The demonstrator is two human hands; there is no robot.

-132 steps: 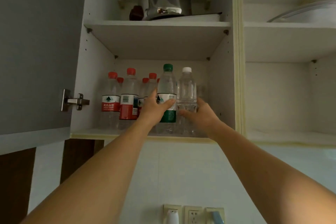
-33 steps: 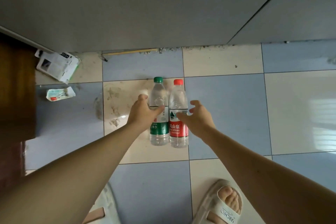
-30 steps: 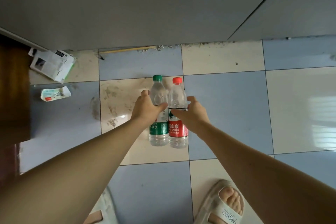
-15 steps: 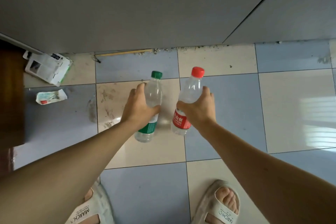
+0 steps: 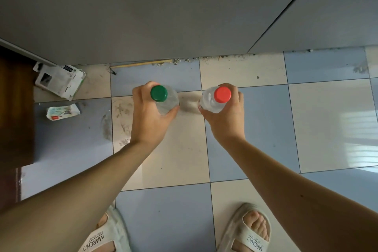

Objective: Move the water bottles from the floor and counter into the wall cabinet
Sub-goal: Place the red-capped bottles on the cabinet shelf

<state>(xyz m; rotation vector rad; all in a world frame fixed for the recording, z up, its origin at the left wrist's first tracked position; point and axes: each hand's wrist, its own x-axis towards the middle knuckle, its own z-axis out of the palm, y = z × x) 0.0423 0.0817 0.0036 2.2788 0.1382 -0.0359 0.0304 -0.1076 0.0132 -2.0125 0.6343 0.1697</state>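
Carrying two bottles up off the floor (image 5: 331, 120) is the step I judge us in; next calls for standing and reaching to the wall cabinet, out of view. Left of the red-capped bottle (image 5: 214, 100), my left hand (image 5: 151, 116) wraps the green-capped bottle (image 5: 163, 98); my right hand (image 5: 227, 116) grips the red-capped one. Both forearms stretch forward, bottles upright, caps toward the camera, apart.

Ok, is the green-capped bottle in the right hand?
No, the left hand grips the green-capped bottle; the right hand holds the red-capped bottle.
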